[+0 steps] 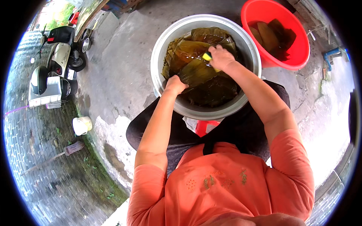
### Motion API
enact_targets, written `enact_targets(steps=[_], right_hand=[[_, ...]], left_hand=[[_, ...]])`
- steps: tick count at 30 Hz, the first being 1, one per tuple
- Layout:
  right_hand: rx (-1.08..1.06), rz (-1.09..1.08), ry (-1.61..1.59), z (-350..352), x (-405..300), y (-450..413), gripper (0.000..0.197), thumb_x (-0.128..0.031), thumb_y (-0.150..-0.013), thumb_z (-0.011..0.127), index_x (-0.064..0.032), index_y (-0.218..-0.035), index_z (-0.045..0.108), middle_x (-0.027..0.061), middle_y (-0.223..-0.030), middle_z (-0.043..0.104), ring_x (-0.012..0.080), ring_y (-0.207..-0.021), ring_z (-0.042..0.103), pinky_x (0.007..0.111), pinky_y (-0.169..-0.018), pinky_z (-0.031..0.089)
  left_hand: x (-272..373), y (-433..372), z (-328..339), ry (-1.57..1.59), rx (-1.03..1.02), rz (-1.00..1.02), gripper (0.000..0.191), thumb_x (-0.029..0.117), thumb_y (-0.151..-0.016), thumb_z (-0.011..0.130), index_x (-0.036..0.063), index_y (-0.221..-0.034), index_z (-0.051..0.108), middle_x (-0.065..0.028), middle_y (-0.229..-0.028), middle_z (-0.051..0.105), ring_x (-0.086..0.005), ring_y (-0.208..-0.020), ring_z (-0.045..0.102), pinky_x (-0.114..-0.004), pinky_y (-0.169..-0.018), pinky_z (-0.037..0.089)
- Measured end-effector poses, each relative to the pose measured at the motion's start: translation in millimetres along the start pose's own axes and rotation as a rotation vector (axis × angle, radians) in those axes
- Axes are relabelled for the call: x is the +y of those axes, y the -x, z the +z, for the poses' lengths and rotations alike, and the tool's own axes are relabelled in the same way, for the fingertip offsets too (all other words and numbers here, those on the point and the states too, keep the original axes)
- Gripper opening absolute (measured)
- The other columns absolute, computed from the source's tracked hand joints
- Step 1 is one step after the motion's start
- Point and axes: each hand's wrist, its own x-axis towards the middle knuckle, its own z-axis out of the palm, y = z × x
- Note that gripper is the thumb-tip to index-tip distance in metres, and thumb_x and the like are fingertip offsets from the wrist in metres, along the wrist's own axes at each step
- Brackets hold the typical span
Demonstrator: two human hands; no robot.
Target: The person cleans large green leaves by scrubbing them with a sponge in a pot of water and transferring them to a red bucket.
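Observation:
A large metal basin [161,36] stands in front of me, with wet, broad brown-green leaves [208,97] piled in it. Between the thumb and fingers of my left hand [176,84] is the near-left end of one leaf [198,74], which lies slanted across the pile. My right hand [222,58] grips a yellow and dark green sponge [207,56] at the upper right part of this leaf. The palm covers part of the sponge, and I cannot tell how firmly it presses.
Just right of the basin is a red plastic tub [304,53] with more leaves [267,35] in liquid. Part of a red stool [201,128] shows below the basin. Along the left stand a scooter [60,55], a white bucket [82,125] and a mop [74,148] by the brick wall.

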Motion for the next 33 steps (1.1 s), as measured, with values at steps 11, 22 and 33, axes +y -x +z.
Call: enact_targets(steps=[11,22,33], right_hand=[[-0.064,-0.148,0.073,46,-31,1,0.045,-0.024,-0.078,0.061,-0.0086,-0.118,0.047,0.0196,-0.116,0.047,0.0352,-0.106,0.054,0.042,-0.09,0.045],[-0.083,-0.087,-0.207,51,-9,-17,0.05,-0.029,-0.08,0.061,-0.0109,-0.124,0.045,0.0201,-0.12,0.047,0.0353,-0.11,0.051,0.041,-0.095,0.042],[0.195,-0.238,-0.352,64,-36,3,0.045,-0.027,-0.076,0.061,-0.0051,-0.113,0.05,0.0225,-0.11,0.051,0.0357,-0.105,0.053,0.04,-0.093,0.044]], left_hand=[[-2,-13,37,-0.057,0.672,0.19,0.017,0.017,-0.074,0.07,0.0076,-0.087,0.063,-0.0147,-0.095,0.061,-0.0313,-0.093,0.059,-0.04,-0.08,0.049],[-34,-60,53,0.414,0.551,0.164,0.013,0.012,-0.076,0.068,0.0033,-0.074,0.059,-0.0022,-0.059,0.054,-0.0124,-0.052,0.05,-0.027,-0.051,0.043],[1,-22,48,1.696,-0.152,-0.015,0.016,0.015,-0.091,0.048,0.0072,-0.103,0.055,-0.0086,-0.098,0.062,-0.0265,-0.091,0.06,-0.042,-0.085,0.048]])
